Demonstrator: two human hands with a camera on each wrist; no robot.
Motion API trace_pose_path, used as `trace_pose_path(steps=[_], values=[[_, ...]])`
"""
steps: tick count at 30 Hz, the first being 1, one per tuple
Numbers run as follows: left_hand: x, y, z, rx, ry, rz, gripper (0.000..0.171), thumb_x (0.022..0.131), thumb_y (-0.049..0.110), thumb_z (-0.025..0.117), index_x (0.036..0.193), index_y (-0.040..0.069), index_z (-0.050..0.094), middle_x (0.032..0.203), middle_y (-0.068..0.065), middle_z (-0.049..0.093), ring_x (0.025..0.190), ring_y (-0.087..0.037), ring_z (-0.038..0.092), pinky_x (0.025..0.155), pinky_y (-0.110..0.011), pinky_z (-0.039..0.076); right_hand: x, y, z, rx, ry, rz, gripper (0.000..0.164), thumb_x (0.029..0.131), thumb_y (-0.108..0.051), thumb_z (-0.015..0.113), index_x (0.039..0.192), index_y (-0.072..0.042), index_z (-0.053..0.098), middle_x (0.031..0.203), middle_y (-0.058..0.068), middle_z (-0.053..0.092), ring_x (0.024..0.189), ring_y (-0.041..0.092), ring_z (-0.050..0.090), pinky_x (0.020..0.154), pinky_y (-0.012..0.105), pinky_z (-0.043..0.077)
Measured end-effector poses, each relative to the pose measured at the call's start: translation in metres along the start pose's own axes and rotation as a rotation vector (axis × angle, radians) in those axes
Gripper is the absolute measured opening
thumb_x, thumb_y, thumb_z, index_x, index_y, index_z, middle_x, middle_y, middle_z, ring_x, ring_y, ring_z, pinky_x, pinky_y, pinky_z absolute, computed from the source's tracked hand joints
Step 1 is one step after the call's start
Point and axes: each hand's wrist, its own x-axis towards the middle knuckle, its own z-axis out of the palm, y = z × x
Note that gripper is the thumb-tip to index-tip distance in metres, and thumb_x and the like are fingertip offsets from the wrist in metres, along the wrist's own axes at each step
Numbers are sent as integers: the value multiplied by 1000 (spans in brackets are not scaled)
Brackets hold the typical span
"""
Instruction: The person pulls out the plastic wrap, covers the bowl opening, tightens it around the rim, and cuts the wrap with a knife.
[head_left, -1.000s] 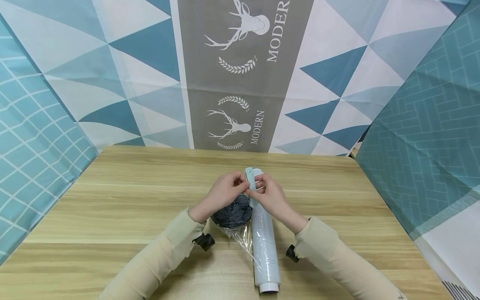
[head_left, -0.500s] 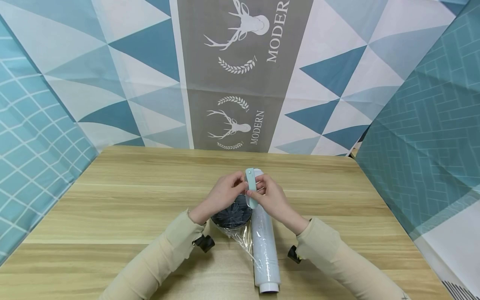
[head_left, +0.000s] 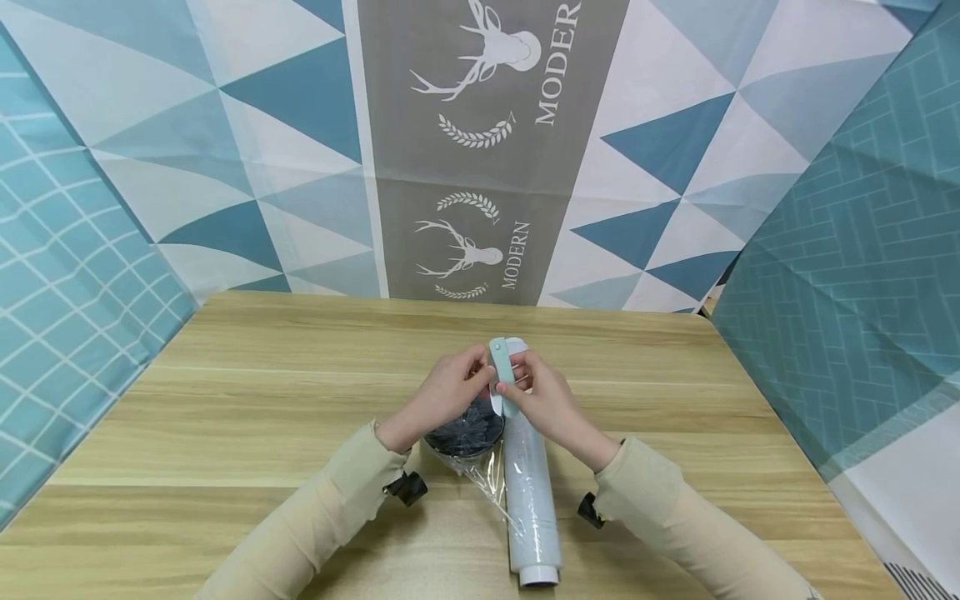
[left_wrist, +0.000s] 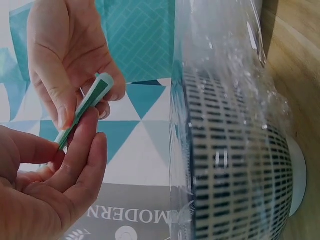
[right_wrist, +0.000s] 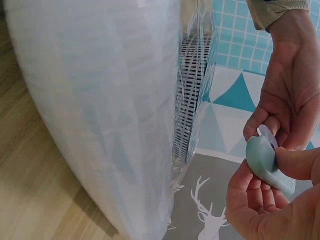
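Pinching slim, pale-mint, plastic-looking folding tool [head_left: 503, 365], aligned eleven-to-five, between fingers of left hand [head_left: 448, 385] at nine o'clock and right hand [head_left: 546, 395] at four, equally near. Held above film-wrapped, black-dashed round bowl [left_wrist: 240, 165], toward one o'clock.

Mint-green folding knife [head_left: 502, 363], white blade [head_left: 497, 404] partly unfolded, held mid-air

"MODERN" [head_left: 516, 255] on grey backdrop panel [head_left: 465, 171]

I faced a wooden table [head_left: 285, 425] and, behind it, a cloth [head_left: 645, 158] of blue and white triangles, its grey band [head_left: 480, 179] printed with white deer heads [head_left: 519, 52]. On my left was a blue gridded sheet [head_left: 67, 267], on my right a teal sheet [head_left: 855, 250].
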Motion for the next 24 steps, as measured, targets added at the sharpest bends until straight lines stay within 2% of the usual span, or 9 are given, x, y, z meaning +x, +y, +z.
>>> trace_pose_path(steps=[5,8,12,15,19,24], values=[[0,-2,-1,-53,-4,-10,12,92,11,47,81,7,50,71,-3,62,62,-18,60,52,-22,44,0,3,-1,-7,0,-14,31,82,-6,65,110,0,52,89,11,62,77,19,59,62,26,50],[0,-4,-2,-58,-1,-17,9,91,9,50,84,4,52,73,-8,64,64,-25,62,55,-24,48,0,5,-2,-12,-1,-11,31,82,-5,65,110,-1,52,88,11,62,76,20,60,61,26,50],[0,-6,-3,-50,2,-32,7,90,9,53,86,3,54,76,-13,66,65,-28,64,55,-28,51,-1,6,-3,-5,-5,-9,31,81,-3,65,109,-1,53,87,12,63,74,18,60,60,25,50],[1,-6,-4,-18,14,-33,7,89,10,55,86,4,57,76,-11,66,65,-24,63,58,-27,50,-1,7,-4,69,-28,3,30,82,1,62,109,0,51,86,14,61,69,20,62,60,29,52],[2,-6,-6,60,38,-16,7,88,12,57,87,6,61,75,-6,63,65,-15,55,59,-24,44,-2,8,-5,193,-84,24,29,84,6,57,111,2,46,87,17,55,66,23,64,63,37,55],[1,-4,-9,111,60,18,10,86,13,58,89,6,64,75,-4,63,64,-10,51,59,-23,43,-2,13,-10,188,-144,-41,28,87,7,50,113,2,40,87,15,49,62,16,59,59,32,53]])
